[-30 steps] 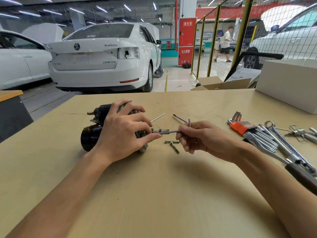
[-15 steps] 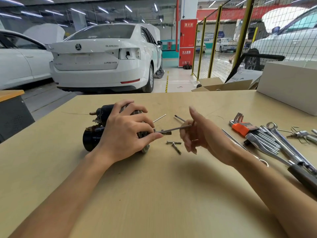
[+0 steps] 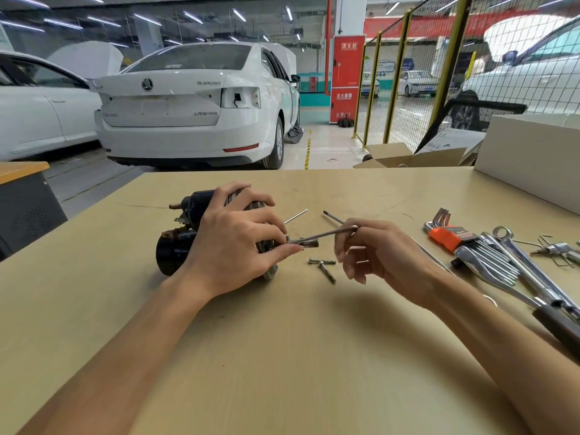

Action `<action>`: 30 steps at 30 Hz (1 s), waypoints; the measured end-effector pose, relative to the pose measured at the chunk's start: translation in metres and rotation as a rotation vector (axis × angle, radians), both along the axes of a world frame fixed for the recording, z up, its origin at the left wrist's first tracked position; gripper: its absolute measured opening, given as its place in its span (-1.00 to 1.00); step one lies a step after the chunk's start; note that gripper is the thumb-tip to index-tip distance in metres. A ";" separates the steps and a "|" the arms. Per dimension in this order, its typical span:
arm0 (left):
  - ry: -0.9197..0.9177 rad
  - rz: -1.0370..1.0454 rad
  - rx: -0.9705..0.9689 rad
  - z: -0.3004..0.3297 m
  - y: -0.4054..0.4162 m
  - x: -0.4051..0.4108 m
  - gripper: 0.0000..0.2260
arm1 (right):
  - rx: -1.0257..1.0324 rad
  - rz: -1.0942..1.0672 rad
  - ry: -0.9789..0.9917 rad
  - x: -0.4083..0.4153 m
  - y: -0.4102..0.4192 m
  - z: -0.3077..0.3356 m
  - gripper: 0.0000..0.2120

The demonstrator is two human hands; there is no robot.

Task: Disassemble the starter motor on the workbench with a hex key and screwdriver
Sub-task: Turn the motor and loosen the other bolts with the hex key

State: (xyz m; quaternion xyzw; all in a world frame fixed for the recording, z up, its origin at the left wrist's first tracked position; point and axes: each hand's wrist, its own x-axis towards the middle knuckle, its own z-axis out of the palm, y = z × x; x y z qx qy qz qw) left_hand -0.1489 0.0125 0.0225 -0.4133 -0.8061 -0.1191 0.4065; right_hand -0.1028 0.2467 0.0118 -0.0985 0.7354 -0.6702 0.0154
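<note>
A black starter motor (image 3: pixel 175 246) lies on its side on the tan workbench (image 3: pixel 282 356). My left hand (image 3: pixel 232 246) grips it from above, fingers curled over its right end. A thin hex key (image 3: pixel 323 234) runs from the motor's right end up to my right hand (image 3: pixel 379 255), which pinches its far end between thumb and fingers. Two loose bolts (image 3: pixel 323 266) lie on the bench just below the key. A long thin rod (image 3: pixel 295 216) and a screwdriver shaft (image 3: pixel 333 217) rest behind them.
An orange-holdered hex key set (image 3: pixel 448 235), several wrenches (image 3: pixel 514 259) and a ratchet handle (image 3: pixel 558 324) lie at the right. A white box (image 3: pixel 530 152) stands at the back right. White cars and a wire fence are beyond the bench.
My right hand let its grip on the hex key loosen, opened briefly, then took hold of the key's end again, higher up. The left hand and motor stayed put.
</note>
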 end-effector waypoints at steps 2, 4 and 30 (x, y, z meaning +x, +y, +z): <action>-0.004 -0.001 0.003 0.000 0.000 0.000 -0.63 | 0.024 -0.017 0.010 0.000 0.001 -0.001 -0.66; -0.005 -0.009 0.019 0.000 0.000 0.000 -0.64 | 0.039 -0.028 0.004 0.000 0.000 -0.002 -0.66; 0.004 -0.013 0.019 -0.002 0.000 -0.003 -0.67 | -0.175 0.157 -0.089 -0.002 -0.002 -0.002 -0.78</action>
